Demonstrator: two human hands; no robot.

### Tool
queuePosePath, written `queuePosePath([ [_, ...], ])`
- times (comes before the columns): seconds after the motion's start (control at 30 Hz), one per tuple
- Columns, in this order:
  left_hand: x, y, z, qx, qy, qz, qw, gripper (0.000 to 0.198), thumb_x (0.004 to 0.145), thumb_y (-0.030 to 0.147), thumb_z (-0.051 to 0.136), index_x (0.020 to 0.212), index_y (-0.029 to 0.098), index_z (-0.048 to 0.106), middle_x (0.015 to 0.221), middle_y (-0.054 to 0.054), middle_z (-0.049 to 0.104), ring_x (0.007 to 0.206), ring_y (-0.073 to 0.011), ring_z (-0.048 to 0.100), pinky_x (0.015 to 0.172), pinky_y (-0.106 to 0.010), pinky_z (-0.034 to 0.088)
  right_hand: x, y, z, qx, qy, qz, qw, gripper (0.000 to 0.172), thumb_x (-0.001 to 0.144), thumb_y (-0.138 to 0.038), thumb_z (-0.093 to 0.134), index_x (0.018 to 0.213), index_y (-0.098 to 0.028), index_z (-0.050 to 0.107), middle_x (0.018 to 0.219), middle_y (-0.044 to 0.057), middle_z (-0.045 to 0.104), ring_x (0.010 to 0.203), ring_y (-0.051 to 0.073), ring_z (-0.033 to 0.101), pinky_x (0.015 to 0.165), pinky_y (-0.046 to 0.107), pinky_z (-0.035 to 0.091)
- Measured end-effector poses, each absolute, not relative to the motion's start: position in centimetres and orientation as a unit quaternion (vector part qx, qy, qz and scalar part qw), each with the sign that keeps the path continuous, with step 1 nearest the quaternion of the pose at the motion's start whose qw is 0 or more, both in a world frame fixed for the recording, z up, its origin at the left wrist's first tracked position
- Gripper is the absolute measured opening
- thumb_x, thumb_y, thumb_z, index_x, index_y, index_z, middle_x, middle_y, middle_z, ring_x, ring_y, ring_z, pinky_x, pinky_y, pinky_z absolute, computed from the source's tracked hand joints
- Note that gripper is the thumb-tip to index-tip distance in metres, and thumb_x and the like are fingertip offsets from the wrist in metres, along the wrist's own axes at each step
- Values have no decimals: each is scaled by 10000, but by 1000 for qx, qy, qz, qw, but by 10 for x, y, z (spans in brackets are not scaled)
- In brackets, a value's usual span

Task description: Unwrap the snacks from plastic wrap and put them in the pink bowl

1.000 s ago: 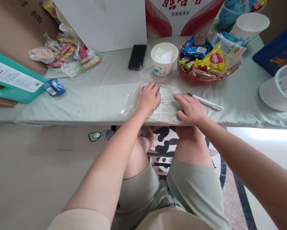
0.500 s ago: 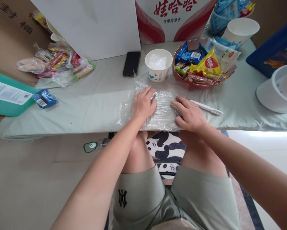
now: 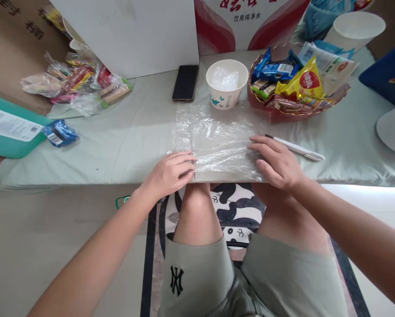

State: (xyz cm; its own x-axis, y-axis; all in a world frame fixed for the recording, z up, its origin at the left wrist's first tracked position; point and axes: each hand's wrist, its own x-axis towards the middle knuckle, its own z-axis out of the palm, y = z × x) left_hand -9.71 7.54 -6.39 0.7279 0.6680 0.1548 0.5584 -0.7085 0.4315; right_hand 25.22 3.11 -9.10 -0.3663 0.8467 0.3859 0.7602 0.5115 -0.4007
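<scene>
A crinkled clear plastic film, perhaps a bag, (image 3: 225,145) lies on the cloth-covered table near its front edge. My left hand (image 3: 171,174) rests at its left edge, fingers stretched out and pointing right. At the opposite edge, my right hand (image 3: 278,160) touches the plastic with its fingers spread. Just beyond the right hand lies a slim white tool with a dark tip (image 3: 298,147), a pen or a knife; I cannot tell which. Behind the plastic stands a white paper cup (image 3: 225,99) with clear plastic inside.
A black phone (image 3: 185,82) lies left of the cup. To the right, a pink bowl (image 3: 293,115) holds several wrapped snacks. More snack packets (image 3: 80,83) and a blue packet (image 3: 59,133) lie at the left. A white box (image 3: 125,35) stands behind.
My left hand has moved left and nearer to me, from the middle of the plastic to its left edge. The plastic lies flatter. My right hand stays at the right edge.
</scene>
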Motion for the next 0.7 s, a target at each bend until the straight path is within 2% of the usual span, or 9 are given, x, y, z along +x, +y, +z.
queuePosePath([
  [0.07,-95,75,-65,904,339,189,182,248,977,217,494,889,195,726,1140,-105,799,1243,-282,709,1061,-486,587,252,21,-87,-457,-830,76,310,506,974,-519,403,1284,-200,643,1423,174,654,1344,376,612,1116,592,488],
  [0.13,-91,74,-63,895,343,216,185,223,967,216,510,896,202,721,1105,-95,808,1191,-264,736,1025,-457,612,247,9,-85,-444,-836,67,315,547,914,-629,527,1262,-226,651,1385,159,686,1331,392,624,1112,606,485],
  [0.17,-90,74,-62,892,344,224,188,215,965,220,516,899,204,720,1099,-93,810,1180,-258,742,1020,-448,617,243,3,-84,-445,-838,61,310,480,898,-595,603,1217,-242,666,1350,142,711,1308,382,646,1105,596,493],
  [0.27,-89,75,-57,890,340,235,193,216,961,222,521,872,202,717,1080,-94,814,1176,-257,746,1030,-440,614,231,-10,-83,-453,-825,66,332,89,935,-292,658,1017,-277,691,1118,54,803,1206,301,724,1079,526,529],
  [0.3,-90,75,-56,888,341,236,196,212,952,218,526,860,206,717,1070,-90,817,1176,-257,747,1038,-444,610,229,-12,-83,-465,-807,81,354,87,941,-224,638,980,-282,690,1029,30,813,1161,280,746,1069,512,542],
  [0.37,-94,75,-55,881,352,240,207,199,926,208,539,847,221,722,1050,-75,821,1162,-256,753,1040,-450,607,227,-15,-82,-513,-751,120,399,118,941,-196,622,953,-288,695,924,10,811,1081,267,775,1049,513,567],
  [0.43,-99,74,-53,865,372,248,225,191,900,206,551,853,235,734,1010,-56,825,1124,-253,765,1006,-441,619,228,-17,-80,-578,-681,151,425,90,933,-238,635,927,-290,708,903,15,810,997,269,791,971,503,611],
  [0.57,-107,66,-48,796,460,262,294,176,874,259,582,858,248,756,934,-32,825,939,-226,793,866,-372,645,231,-22,-74,-655,-570,214,447,90,922,-324,650,873,-283,713,733,9,768,722,228,772,681,390,640],
  [0.7,-101,59,-44,691,536,299,381,142,853,322,642,822,235,750,801,-25,797,794,-195,770,741,-304,629,230,-25,-73,-653,-494,262,511,137,964,-368,607,887,-278,678,602,-25,677,534,174,686,570,340,607],
])
